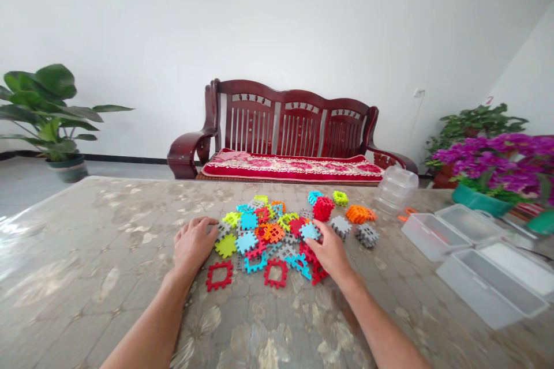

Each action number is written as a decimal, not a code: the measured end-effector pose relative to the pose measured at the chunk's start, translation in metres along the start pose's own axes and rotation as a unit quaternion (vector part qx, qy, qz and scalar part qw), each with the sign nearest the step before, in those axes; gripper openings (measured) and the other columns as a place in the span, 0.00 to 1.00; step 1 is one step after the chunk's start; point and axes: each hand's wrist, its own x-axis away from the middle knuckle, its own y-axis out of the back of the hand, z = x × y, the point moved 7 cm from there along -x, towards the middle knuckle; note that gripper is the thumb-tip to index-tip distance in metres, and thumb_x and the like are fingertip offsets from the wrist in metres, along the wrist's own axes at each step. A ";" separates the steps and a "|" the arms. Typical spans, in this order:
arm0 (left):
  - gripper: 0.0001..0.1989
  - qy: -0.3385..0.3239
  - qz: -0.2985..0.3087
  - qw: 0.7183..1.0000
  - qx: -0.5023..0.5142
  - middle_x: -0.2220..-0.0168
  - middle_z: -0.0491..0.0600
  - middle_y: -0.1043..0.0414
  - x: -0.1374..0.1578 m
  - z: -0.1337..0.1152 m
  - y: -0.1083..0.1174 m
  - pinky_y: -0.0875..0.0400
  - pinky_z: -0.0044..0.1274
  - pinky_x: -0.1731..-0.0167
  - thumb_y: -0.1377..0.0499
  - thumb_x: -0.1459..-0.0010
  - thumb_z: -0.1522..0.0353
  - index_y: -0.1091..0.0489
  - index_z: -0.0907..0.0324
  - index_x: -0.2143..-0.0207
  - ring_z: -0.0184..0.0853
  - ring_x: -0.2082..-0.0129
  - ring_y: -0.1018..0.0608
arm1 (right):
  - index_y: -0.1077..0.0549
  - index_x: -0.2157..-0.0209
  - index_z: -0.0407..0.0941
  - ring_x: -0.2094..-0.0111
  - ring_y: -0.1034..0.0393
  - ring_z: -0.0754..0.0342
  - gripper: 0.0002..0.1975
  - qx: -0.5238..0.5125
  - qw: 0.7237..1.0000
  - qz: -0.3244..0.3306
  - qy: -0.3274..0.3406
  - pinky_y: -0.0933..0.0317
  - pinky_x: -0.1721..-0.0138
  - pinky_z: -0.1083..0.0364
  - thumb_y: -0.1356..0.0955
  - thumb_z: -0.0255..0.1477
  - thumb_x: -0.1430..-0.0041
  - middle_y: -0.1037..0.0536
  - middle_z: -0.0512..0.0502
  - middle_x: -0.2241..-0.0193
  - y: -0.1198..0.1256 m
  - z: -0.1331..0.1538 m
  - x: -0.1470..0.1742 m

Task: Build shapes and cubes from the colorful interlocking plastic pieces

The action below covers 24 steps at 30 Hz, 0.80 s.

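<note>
A pile of plastic interlocking tiles (272, 233) with notched edges lies on the table in red, blue, green, orange and grey. My left hand (194, 242) rests flat on the table at the pile's left edge, fingers stretched out, beside a grey tile and a green tile (225, 246). At the pile's right side my right hand (331, 249) has its thumb and forefinger on a light blue square tile (309, 231). Red window-like frames (219, 275) lie at the front. Behind my right hand are stacks of red tiles (323, 208), grey tiles (340, 227) and orange tiles (360, 214).
Open clear plastic boxes (489, 288) stand at the right, with stacked clear containers (396, 189) behind them. Purple flowers (497, 164) in a green pot are at the far right. A wooden bench (298, 127) stands beyond the patterned table (108, 253).
</note>
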 end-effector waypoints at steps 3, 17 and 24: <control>0.19 0.001 -0.003 1.000 0.000 0.45 0.52 0.28 0.000 0.000 0.001 0.38 0.39 0.46 0.52 0.40 0.62 0.24 0.50 0.54 0.47 0.45 0.30 | 0.28 0.47 0.45 0.48 0.29 0.44 0.27 0.050 0.998 0.004 0.030 0.38 0.44 0.44 0.29 0.32 0.51 0.23 0.40 0.51 0.001 0.016 0.003; 0.19 0.000 -0.002 1.000 0.000 0.45 0.51 0.29 0.000 0.001 0.000 0.38 0.39 0.46 0.52 0.40 0.61 0.24 0.49 0.55 0.47 0.44 0.30 | 0.31 0.43 0.44 0.46 0.32 0.42 0.29 0.126 0.991 0.042 0.032 0.40 0.42 0.45 0.31 0.26 0.49 0.25 0.39 0.47 -0.004 0.026 0.007; 0.20 -0.001 0.000 1.000 -0.004 0.45 0.51 0.29 -0.002 0.002 -0.003 0.38 0.39 0.45 0.53 0.40 0.62 0.24 0.49 0.54 0.46 0.44 0.30 | 0.30 0.44 0.43 0.47 0.32 0.44 0.29 0.108 0.993 0.020 0.053 0.40 0.42 0.47 0.31 0.25 0.51 0.25 0.41 0.48 -0.002 0.026 0.009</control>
